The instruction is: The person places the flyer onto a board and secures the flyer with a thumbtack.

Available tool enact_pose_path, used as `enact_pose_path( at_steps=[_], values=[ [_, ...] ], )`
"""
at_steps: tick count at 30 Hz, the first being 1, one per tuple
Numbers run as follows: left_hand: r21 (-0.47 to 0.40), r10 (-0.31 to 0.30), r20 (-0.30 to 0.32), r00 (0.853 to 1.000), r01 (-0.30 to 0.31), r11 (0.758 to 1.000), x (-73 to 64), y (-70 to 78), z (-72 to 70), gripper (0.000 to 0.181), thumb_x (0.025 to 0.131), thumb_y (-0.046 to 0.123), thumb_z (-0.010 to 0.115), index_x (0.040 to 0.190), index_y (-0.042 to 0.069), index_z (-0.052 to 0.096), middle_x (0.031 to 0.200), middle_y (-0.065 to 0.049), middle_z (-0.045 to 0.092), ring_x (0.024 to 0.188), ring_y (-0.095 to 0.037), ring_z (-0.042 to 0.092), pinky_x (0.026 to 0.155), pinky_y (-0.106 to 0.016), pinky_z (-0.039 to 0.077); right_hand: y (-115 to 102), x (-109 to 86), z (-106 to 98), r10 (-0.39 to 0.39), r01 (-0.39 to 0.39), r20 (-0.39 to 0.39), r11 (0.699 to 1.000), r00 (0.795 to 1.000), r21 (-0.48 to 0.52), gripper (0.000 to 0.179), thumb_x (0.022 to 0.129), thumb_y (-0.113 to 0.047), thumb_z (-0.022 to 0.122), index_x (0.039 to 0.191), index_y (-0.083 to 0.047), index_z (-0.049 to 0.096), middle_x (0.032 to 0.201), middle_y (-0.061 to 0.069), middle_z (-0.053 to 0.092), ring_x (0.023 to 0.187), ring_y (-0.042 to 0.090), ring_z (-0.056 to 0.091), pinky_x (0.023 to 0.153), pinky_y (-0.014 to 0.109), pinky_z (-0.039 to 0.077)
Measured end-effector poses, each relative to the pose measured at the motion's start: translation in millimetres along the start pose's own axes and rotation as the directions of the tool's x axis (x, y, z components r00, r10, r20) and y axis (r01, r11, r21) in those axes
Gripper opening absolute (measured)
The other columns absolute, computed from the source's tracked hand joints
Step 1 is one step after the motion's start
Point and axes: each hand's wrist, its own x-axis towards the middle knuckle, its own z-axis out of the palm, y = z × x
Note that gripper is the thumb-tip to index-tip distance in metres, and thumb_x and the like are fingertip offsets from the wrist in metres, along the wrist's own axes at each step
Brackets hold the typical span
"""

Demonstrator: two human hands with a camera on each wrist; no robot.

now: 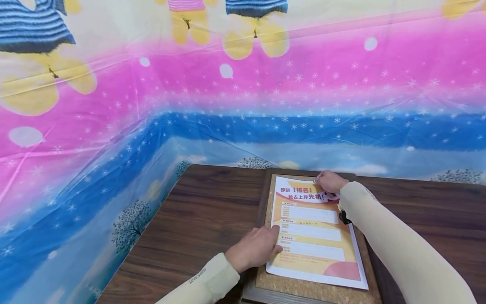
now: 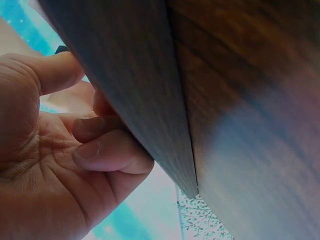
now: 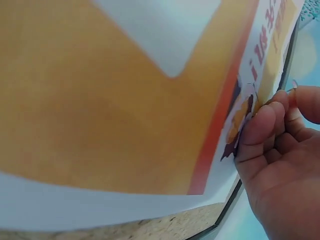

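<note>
A printed poster sheet (image 1: pixel 309 236) in orange, white and red lies on a cork board (image 1: pixel 296 288) with a dark wooden frame. My right hand (image 1: pixel 331 182) is at the sheet's upper right, pinching a small pale thing (image 3: pixel 294 85) between thumb and forefinger; cannot tell its kind. Its other fingers curl against the paper near a printed figure (image 3: pixel 240 122). On the left edge of the sheet rests my left hand (image 1: pixel 254 248), thumb and forefinger on the paper about halfway down. In the left wrist view its lower fingers bend in beside the dark frame (image 2: pixel 125 75).
Under the board is a dark wood-grain table (image 1: pixel 182 228), its back edge close to the wall. A pink and blue patterned cloth (image 1: pixel 265 93) covers the walls behind and to the left. A black band (image 1: pixel 344 217) shows at the right wrist.
</note>
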Motion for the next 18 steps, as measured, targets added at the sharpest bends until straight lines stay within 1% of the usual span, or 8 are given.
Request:
enact_pose_path(
  at_steps=[1, 4, 7, 9, 12, 16, 18],
  values=[
    [-0.003, 0.001, 0.0, 1.0, -0.001, 1.0, -0.1, -0.1, 0.1, 0.021, 0.094, 0.028, 0.06, 0.095, 0.009, 0.052, 0.065, 0.004, 0.047, 0.052, -0.009, 0.046, 0.048, -0.026, 0.039, 0.2, 1.6, -0.3, -0.001, 0.001, 0.003, 1.0, 1.0, -0.02, 0.035, 0.1, -0.02, 0.039, 0.124, 0.004, 0.047, 0.1, 0.018, 0.057, 0.049, 0.019, 0.043, 0.057, 0.035, 0.042],
    [0.002, 0.006, 0.0, 1.0, -0.006, 1.0, -0.9, 0.4, -1.0, 0.021, 0.094, 0.027, 0.061, 0.094, 0.009, 0.052, 0.065, 0.003, 0.046, 0.052, -0.01, 0.046, 0.048, -0.026, 0.039, -0.6, 4.7, -0.5, 0.01, -0.009, 0.012, 0.999, 1.0, -0.047, 0.037, 0.1, -0.022, 0.04, 0.124, 0.004, 0.048, 0.108, 0.019, 0.055, 0.068, 0.024, 0.052, 0.062, 0.036, 0.043],
    [0.018, 0.014, -0.001, 1.0, -0.014, 1.0, -1.7, 1.1, -1.7, 0.02, 0.094, 0.027, 0.061, 0.091, 0.01, 0.051, 0.065, 0.003, 0.045, 0.051, -0.01, 0.045, 0.047, -0.026, 0.039, -2.4, 6.2, -0.3, 0.024, -0.023, 0.013, 0.998, 1.0, -0.063, 0.037, 0.1, -0.023, 0.041, 0.122, 0.005, 0.05, 0.109, 0.019, 0.054, 0.085, 0.028, 0.053, 0.064, 0.037, 0.042],
    [0.02, 0.012, 0.001, 1.0, -0.012, 1.0, -2.6, 1.5, -2.6, 0.02, 0.094, 0.027, 0.061, 0.09, 0.01, 0.051, 0.065, 0.003, 0.045, 0.051, -0.01, 0.045, 0.046, -0.026, 0.039, -3.9, 6.7, -0.1, 0.029, -0.028, 0.019, 0.998, 0.999, -0.06, 0.036, 0.1, -0.023, 0.042, 0.121, 0.005, 0.051, 0.107, 0.02, 0.055, 0.086, 0.03, 0.055, 0.064, 0.037, 0.043],
    [0.024, 0.004, 0.0, 1.0, -0.004, 1.0, -3.3, 2.1, -2.9, 0.02, 0.094, 0.028, 0.061, 0.091, 0.01, 0.051, 0.065, 0.003, 0.045, 0.052, -0.01, 0.045, 0.047, -0.026, 0.039, -5.4, 7.0, -0.9, 0.006, -0.004, 0.026, 0.996, 1.0, -0.091, 0.036, 0.099, -0.023, 0.043, 0.118, 0.006, 0.053, 0.102, 0.018, 0.058, 0.084, 0.028, 0.055, 0.068, 0.037, 0.042],
    [0.028, 0.006, -0.005, 1.0, -0.006, 1.0, -3.0, 2.0, -2.4, 0.02, 0.093, 0.028, 0.061, 0.092, 0.01, 0.052, 0.066, 0.003, 0.046, 0.052, -0.01, 0.047, 0.047, -0.026, 0.039, -5.9, 7.7, -2.6, -0.006, 0.01, 0.047, 0.996, 0.999, -0.086, 0.036, 0.098, -0.023, 0.044, 0.117, 0.006, 0.055, 0.1, 0.018, 0.058, 0.081, 0.028, 0.057, 0.067, 0.037, 0.044],
    [0.032, 0.015, -0.013, 1.0, -0.014, 0.999, -2.2, 1.3, -1.1, 0.021, 0.093, 0.027, 0.062, 0.092, 0.009, 0.052, 0.066, 0.002, 0.047, 0.052, -0.01, 0.048, 0.047, -0.026, 0.039, -5.4, 8.3, -3.2, 0.0, 0.004, 0.052, 0.997, 0.999, -0.081, 0.037, 0.098, -0.023, 0.044, 0.118, 0.006, 0.055, 0.1, 0.019, 0.058, 0.08, 0.028, 0.058, 0.067, 0.037, 0.045]
  ],
)
